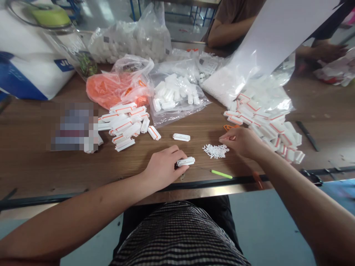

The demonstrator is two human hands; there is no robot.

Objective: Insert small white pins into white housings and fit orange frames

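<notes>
My left hand (165, 168) is closed around one end of a small white plastic housing (186, 161) with a row of slots along it, held low over the table near its front edge. To the right, my right hand (241, 142) has its fingers drawn together beside a pile of tiny white parts (216, 150); whatever is between the fingertips is too small to make out. A second white housing (181, 137) lies flat beyond my left hand. Below the pile rests a thin hooked tool with a bright green handle (221, 174). Orange strips (230, 128) lie just behind my right hand.
White housings with orange strips are heaped at left (123, 123) and right (274, 129). Behind stand an orange bag (111, 88), clear bags of white parts (177, 90) and a green-lidded bottle (51, 16). A dark flat bar (307, 135) lies far right. Other people sit opposite.
</notes>
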